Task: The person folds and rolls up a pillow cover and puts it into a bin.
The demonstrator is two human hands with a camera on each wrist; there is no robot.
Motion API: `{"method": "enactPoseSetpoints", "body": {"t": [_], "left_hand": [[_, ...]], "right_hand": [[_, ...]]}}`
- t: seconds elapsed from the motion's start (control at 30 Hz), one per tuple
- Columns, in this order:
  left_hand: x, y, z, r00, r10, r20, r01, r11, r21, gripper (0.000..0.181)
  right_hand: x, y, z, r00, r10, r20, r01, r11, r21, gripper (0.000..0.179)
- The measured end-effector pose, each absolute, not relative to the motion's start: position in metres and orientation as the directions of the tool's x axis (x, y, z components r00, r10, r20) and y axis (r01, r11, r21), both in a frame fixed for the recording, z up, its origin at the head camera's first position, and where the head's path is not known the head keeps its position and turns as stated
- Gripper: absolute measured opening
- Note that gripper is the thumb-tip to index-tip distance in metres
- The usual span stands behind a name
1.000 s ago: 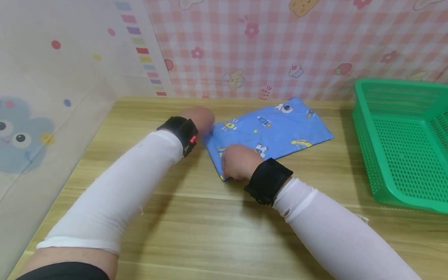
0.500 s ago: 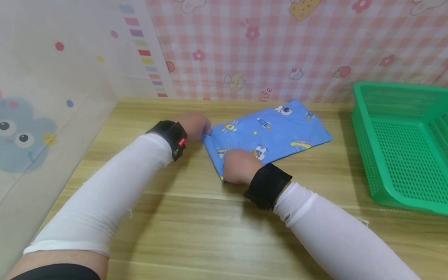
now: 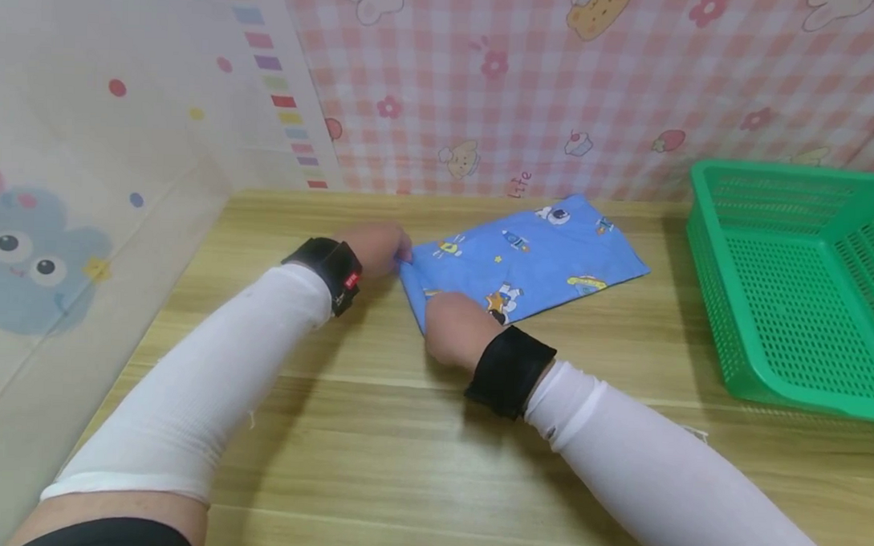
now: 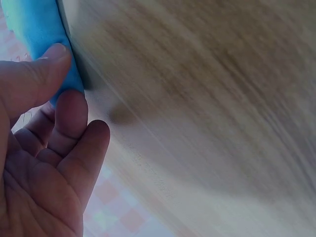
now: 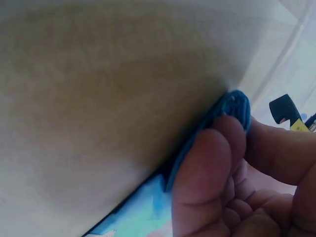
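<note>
A folded blue cloth (image 3: 539, 256) printed with cartoon figures lies slantwise on the wooden table. At its far left corner my left hand (image 3: 375, 245) pinches the edge; in the left wrist view the thumb lies over the blue cloth (image 4: 42, 27) with a fingertip against its other side. My right hand (image 3: 460, 330) grips the near left corner. The right wrist view shows several layers of the blue cloth (image 5: 236, 106) bunched between thumb and fingers. In the head view the right hand hides that corner.
A green plastic basket (image 3: 711, 274) stands on the right side of the table (image 3: 372, 463). A pink checked wall covering (image 3: 429, 80) rises behind the table, and a white patterned one (image 3: 142, 239) stands at the left.
My left hand has shifted slightly left and toward me, to the cloth's far left corner. The right hand has moved a little left and nearer. The basket stays put.
</note>
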State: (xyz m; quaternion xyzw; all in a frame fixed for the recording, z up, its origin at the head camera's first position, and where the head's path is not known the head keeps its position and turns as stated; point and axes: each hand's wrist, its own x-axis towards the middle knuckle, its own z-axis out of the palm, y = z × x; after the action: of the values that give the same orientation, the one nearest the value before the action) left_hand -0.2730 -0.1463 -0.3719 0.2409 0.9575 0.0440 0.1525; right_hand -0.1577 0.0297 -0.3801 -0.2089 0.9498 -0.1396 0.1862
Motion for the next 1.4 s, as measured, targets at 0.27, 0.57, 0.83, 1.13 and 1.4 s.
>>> {"method": "enactPoseSetpoints", "body": {"t": [0.27, 0.57, 0.83, 1.13, 1.4], "left_hand": [[-0.273, -0.145, -0.369, -0.837, 0.465, -0.288, 0.426, 0.885, 0.188, 0.022], [-0.273, -0.142, -0.368, -0.839, 0.46, -0.291, 0.428, 0.887, 0.17, 0.02], [-0.272, -0.142, -0.368, -0.838, 0.466, -0.284, 0.433, 0.884, 0.174, 0.02], [-0.27, -0.143, -0.367, -0.85, 0.448, -0.276, 0.408, 0.893, 0.193, 0.019], [-0.272, -0.144, -0.369, -0.849, 0.449, -0.28, 0.414, 0.893, 0.176, 0.016]], "right_hand": [[-0.17, 0.038, -0.376, -0.812, -0.435, -0.39, -0.303, 0.884, -0.354, 0.02], [-0.171, 0.036, -0.377, -0.822, -0.407, -0.399, -0.261, 0.891, -0.371, 0.013], [-0.17, 0.038, -0.376, -0.821, -0.406, -0.401, -0.266, 0.894, -0.361, 0.013], [-0.176, 0.042, -0.377, -0.792, -0.43, -0.433, -0.293, 0.891, -0.348, 0.024], [-0.17, 0.039, -0.377, -0.841, -0.386, -0.378, -0.232, 0.89, -0.391, 0.019]]}}
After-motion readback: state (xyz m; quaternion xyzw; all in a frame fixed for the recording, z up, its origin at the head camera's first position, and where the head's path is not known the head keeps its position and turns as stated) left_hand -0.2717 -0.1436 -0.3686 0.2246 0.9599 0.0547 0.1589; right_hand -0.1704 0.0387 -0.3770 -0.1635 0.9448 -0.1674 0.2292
